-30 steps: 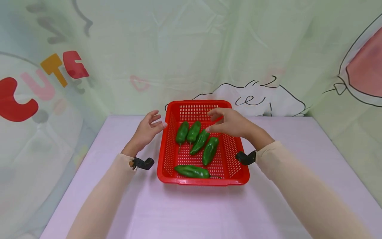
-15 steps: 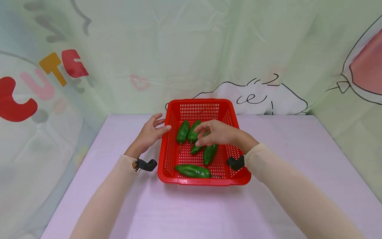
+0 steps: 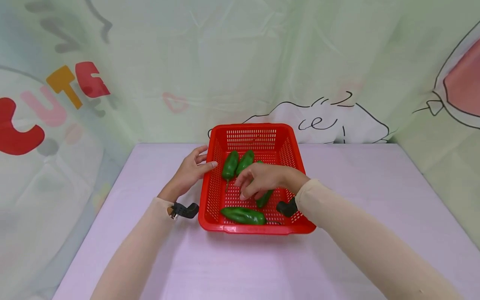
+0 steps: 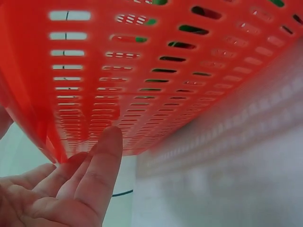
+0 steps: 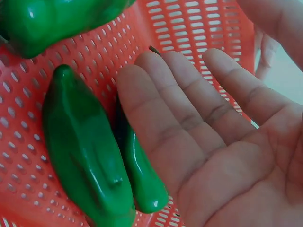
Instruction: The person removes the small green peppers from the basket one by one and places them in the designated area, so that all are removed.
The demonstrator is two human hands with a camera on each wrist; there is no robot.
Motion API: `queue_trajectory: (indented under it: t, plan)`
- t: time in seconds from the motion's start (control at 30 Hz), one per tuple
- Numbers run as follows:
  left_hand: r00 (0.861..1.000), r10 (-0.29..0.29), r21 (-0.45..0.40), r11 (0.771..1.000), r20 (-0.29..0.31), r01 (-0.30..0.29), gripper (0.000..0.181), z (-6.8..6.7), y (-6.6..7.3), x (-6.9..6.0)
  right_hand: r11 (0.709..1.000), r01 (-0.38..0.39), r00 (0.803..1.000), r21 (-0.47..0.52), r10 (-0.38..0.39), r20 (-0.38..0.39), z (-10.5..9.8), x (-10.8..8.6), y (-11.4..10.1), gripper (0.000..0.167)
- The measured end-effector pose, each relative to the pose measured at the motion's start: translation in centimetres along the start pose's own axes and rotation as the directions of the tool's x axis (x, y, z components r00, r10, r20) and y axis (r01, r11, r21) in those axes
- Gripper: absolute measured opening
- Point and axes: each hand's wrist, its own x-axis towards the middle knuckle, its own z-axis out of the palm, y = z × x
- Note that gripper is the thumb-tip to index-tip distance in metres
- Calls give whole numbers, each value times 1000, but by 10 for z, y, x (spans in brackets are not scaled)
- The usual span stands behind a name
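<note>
A red perforated plastic basket point(image 3: 258, 228) holds several green peppers. Over its left rim lies the thumb of my left hand point(image 3: 189, 173), with the fingers on the outside under the edge. In the left wrist view, that hand's fingers point(image 4: 97, 182) reach up to the slotted wall. My right hand point(image 3: 264, 179) is inside the basket, loosely bent and holding nothing. One pepper point(image 3: 243, 215) lies crosswise just in front of it, and another pepper point(image 3: 265, 199) is partly hidden beneath it. Two more, a left pepper point(image 3: 230, 164) and a middle pepper point(image 3: 245, 160), lie farther back.
The basket stands on a pale lilac table point(image 3: 240, 266). Behind it hangs a light green printed curtain point(image 3: 210, 75), with further sheeting at both sides. A dark wrist camera point(image 3: 286, 207) on the right arm overlaps the basket's right wall.
My right hand has come down leftward and toward the front over the peppers. The left hand has moved in from beside the basket onto its left rim. The peppers look unmoved.
</note>
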Motion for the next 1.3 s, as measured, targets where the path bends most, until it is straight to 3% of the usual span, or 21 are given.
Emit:
queue_trajectory:
  t: [0.4, 0.73, 1.3]
  plan:
    - [999, 40, -16, 999, 13, -39, 78, 3, -8, 0, 997, -59, 995, -53, 63, 81, 11, 10, 2, 42]
    - [1000, -1, -31, 1000, -11, 1, 76, 5, -8, -1, 993, -87, 989, -81, 96, 115, 21, 18, 10, 38]
    - [1000, 13, -69, 997, -6, -13, 75, 6, -9, -2, 978, -80, 976, -195, 116, 182, 23, 19, 14, 35]
